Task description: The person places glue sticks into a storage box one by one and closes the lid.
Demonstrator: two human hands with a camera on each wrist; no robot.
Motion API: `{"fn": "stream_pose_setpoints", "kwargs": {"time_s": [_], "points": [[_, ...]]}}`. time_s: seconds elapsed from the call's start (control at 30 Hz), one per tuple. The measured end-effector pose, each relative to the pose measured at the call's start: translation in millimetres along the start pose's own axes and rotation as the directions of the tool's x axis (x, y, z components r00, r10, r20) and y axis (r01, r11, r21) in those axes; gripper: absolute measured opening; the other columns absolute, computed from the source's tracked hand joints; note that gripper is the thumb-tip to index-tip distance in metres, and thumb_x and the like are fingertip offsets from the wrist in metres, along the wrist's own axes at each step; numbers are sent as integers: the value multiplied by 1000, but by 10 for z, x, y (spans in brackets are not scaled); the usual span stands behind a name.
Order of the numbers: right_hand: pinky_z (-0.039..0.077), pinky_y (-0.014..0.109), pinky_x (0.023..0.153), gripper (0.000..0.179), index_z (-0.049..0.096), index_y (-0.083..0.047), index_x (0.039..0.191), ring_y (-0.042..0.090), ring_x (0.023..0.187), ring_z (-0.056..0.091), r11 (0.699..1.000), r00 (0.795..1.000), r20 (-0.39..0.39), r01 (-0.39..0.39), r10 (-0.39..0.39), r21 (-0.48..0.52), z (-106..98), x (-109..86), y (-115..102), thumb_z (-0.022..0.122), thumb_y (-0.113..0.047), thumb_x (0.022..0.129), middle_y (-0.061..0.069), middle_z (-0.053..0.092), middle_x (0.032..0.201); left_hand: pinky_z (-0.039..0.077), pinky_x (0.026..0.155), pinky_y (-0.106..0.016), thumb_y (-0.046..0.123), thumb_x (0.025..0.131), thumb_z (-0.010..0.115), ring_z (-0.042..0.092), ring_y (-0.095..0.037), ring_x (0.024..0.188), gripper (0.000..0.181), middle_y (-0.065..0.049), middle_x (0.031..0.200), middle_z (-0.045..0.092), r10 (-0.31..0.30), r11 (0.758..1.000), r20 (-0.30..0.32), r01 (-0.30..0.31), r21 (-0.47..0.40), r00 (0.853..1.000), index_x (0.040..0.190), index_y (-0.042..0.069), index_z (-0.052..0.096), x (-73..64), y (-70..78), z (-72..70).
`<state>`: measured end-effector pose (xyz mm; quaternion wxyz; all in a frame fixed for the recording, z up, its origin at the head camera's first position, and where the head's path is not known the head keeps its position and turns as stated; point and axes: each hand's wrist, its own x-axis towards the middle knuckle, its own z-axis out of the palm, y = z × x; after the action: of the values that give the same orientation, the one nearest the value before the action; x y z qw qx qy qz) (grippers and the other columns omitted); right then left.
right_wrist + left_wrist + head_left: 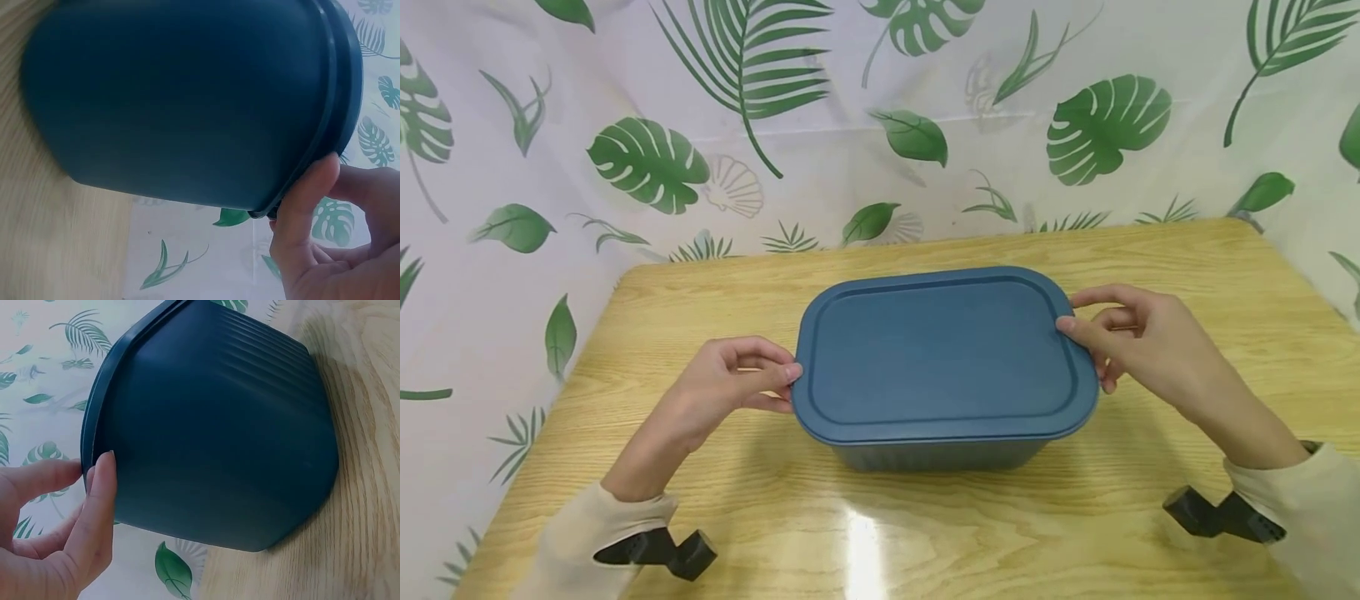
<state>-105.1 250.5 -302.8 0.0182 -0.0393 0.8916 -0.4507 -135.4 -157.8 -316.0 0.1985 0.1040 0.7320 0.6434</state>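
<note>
A dark blue storage box (936, 456) with ribbed long sides and rounded corners stands on the wooden table. Its flat blue lid (934, 354), with a grooved border, covers the top. At the lid's left end my left hand (730, 382) pinches the rim between thumb and fingers; the left wrist view shows fingertips (106, 465) right under the edge. My right hand (1150, 337) grips the lid's right end, thumb on top and fingers beneath. From the right wrist, a fingertip (325, 169) presses at the rim near a corner. The box's inside is hidden.
The light wood-grain table (715, 300) reaches back to a white cloth (820, 158) printed with green leaves, which also hangs along the left and right sides. Black wrist devices (658, 550) sit on both cream sleeves. A bright reflection lies on the table in front of the box.
</note>
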Motion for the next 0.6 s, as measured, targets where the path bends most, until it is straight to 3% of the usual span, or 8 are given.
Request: {"fn": "stream_pose_setpoints", "kwargs": {"time_s": [0.1,0.2,0.27,0.33,0.37,0.43,0.5,0.6], "points": [[51,33,50,53,45,-5,137,23,52,58,1000,1000,-7,10,-10,-13,12,-15,22,64,-31,94,1,67,75,58,76,-42,7,89,68,69,-24,76,24,-14,87,68,12,998,-31,-10,60,999,102,-11,60,-9,14,42],[52,33,50,53,44,-5,138,23,53,59,999,1000,-6,24,-24,-21,31,-18,41,64,-29,94,4,68,79,58,76,-38,19,92,67,68,-24,83,30,-12,94,68,70,955,-99,-38,294,993,109,-5,62,-29,28,119],[53,33,52,50,45,-6,137,22,58,62,998,999,-7,41,-42,-49,46,-21,42,62,-28,96,8,68,86,56,81,-38,25,95,63,66,-26,95,36,-14,109,66,142,869,-124,-64,490,982,119,-1,59,-28,36,194],[56,36,58,47,45,-5,138,26,74,66,989,995,-15,98,-100,-115,70,-20,39,59,-26,98,15,66,100,50,94,-41,27,99,56,57,-29,115,42,-15,127,58,233,740,-120,-96,666,965,131,1,53,-19,46,275],[57,40,63,46,45,-3,138,29,83,66,980,990,-18,138,-142,-145,86,-16,32,57,-23,99,18,63,108,46,100,-44,26,100,53,50,-32,124,45,-17,136,51,273,680,-103,-117,724,956,137,-1,48,-5,53,314],[56,48,75,45,44,0,140,37,107,60,947,974,-12,218,-227,-236,123,-5,6,54,-19,100,23,54,127,33,110,-49,24,103,46,31,-35,139,51,-20,150,35,310,594,-54,-150,790,949,144,-4,36,26,70,381],[48,57,90,48,39,2,144,45,126,45,905,957,26,284,-291,-319,166,15,-26,50,-18,102,26,39,144,20,116,-50,27,105,40,11,-34,146,55,-20,156,22,304,541,-7,-166,825,953,148,-6,28,49,88,429],[30,60,106,56,27,2,149,44,140,22,865,951,109,308,-288,-397,218,22,-87,43,-27,104,23,20,156,11,117,-50,36,106,32,-8,-30,146,61,-18,159,9,247,494,54,-174,852,967,149,-6,19,79,112,469]]}}
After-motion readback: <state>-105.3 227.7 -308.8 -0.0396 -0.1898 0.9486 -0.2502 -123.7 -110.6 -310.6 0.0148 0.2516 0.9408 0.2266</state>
